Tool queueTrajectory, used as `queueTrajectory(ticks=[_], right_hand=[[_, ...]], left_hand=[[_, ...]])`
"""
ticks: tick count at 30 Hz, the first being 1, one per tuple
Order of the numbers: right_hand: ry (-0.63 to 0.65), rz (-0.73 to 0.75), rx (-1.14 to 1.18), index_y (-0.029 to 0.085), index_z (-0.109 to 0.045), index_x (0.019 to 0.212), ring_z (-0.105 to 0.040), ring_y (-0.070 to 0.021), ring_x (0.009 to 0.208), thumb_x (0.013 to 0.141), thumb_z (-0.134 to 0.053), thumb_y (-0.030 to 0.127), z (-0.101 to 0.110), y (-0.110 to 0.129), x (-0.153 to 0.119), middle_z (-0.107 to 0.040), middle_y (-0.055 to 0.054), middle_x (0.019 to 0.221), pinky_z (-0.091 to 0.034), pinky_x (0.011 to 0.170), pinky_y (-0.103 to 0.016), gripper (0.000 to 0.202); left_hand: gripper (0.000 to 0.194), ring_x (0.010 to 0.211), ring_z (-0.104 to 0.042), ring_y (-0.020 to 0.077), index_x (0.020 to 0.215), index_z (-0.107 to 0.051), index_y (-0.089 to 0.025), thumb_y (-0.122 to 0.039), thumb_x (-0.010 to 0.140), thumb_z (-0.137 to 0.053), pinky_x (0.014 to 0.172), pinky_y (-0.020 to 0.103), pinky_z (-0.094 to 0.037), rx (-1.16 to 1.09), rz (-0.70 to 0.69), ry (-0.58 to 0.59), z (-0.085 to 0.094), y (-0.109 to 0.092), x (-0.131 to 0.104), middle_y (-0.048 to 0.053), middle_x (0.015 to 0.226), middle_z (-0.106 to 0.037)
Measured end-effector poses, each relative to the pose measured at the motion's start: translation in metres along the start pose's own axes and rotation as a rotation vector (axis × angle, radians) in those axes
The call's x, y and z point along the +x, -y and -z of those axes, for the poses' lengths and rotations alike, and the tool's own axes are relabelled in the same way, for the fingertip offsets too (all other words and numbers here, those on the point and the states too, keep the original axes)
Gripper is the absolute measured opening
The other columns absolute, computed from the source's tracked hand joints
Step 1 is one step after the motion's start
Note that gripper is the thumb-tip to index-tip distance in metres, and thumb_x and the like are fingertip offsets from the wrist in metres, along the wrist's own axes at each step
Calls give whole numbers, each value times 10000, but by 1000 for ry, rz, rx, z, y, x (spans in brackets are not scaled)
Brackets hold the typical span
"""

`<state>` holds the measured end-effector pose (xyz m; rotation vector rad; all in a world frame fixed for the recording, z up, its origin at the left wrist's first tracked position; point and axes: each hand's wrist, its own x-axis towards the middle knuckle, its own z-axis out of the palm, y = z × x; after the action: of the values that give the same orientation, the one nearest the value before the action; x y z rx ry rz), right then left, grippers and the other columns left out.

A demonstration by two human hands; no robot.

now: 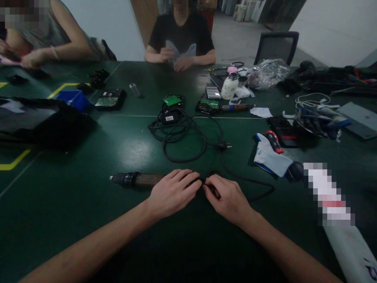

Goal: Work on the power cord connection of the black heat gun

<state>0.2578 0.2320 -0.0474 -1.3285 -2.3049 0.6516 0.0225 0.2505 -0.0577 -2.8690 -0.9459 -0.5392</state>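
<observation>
An electric screwdriver [147, 180] with a brown grip and black nose lies flat on the green table, its metal tip pointing left. My left hand [176, 190] is wrapped over the rear of its body. Just right of it, my right hand [226, 196] pinches the black cable end at the tool's tail; the fingers hide how the two meet. From there the black cable [260, 196] loops right and back to a coil with a small black adapter box [169, 118] and a plug [224, 146].
Circuit-board devices [110, 99] stand farther back, near a bottle [229, 86] and a second electric screwdriver [238, 107]. To the right lie a red-black screwdriver [274, 142], a white-blue cloth item [271, 157] and a long white box [350, 247]. Two people sit across the table.
</observation>
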Motion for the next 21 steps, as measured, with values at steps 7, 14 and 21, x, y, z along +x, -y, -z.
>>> queueTrajectory(ticks=[7, 14, 21], right_hand=[[-44, -6, 31, 220, -589, 990, -588, -149, 680, 1027, -565, 211, -1, -2, 1, -654, -15, 870, -424, 623, -281, 44], [-67, -38, 23, 215, -596, 976, -594, -153, 690, 1035, -572, 208, -4, -2, 1, -652, -16, 884, -431, 632, -299, 65], [-146, -58, 60, 209, -620, 1023, -652, -189, 919, 1032, -582, 193, -6, -2, 1, -616, -88, 1169, -545, 717, -311, 42]], left_hand=[[178, 1187, -663, 244, 1177, -659, -191, -260, 1018, -617, 1024, 404, -559, 14, 50, -52, -3, 2, 1, 86, 1288, -686], [273, 1233, -634, 270, 1279, -636, -209, -234, 1007, -630, 1024, 426, -546, 31, 7, 8, -3, 3, 0, 79, 1347, -663], [171, 1031, -678, 204, 1188, -631, -186, -279, 1054, -578, 940, 360, -557, 47, 64, -33, -3, 3, 7, 42, 1163, -711]])
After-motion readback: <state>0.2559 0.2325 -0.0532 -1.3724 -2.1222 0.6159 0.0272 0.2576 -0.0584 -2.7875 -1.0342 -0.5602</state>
